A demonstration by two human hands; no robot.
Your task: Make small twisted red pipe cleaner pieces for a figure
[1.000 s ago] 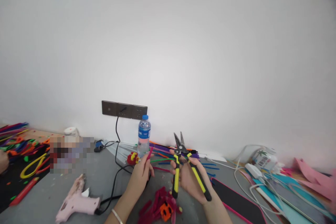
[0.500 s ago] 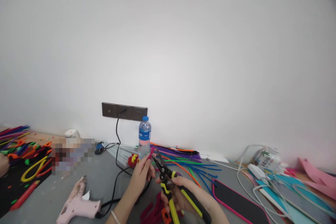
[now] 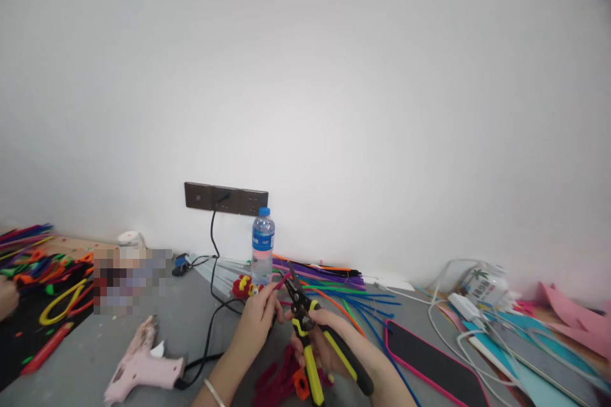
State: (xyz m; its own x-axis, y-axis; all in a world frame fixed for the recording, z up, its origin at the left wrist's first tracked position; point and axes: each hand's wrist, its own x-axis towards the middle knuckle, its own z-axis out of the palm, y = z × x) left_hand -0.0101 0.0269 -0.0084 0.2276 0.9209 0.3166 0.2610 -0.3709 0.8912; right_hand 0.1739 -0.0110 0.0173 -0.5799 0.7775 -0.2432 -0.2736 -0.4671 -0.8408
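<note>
Left hand (image 3: 260, 313) pinches pink strip (image 3: 283, 280) at its 1 o'clock. Right hand (image 3: 341, 325) wraps pliers (image 3: 300, 303), jaws by strip tip, contact unclear. Looks like lining-up step; next move likely calls for steady pinch, handle squeeze.

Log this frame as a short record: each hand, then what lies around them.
Left hand: holds magenta strip
Right hand: holds yellow-and-black pliers, jaws at the strip; contact unclear
Below hands: magenta fuzzy pieces
Beyond: upright bottle
Left: pink glue gun
Right: pink-edged phone
</note>
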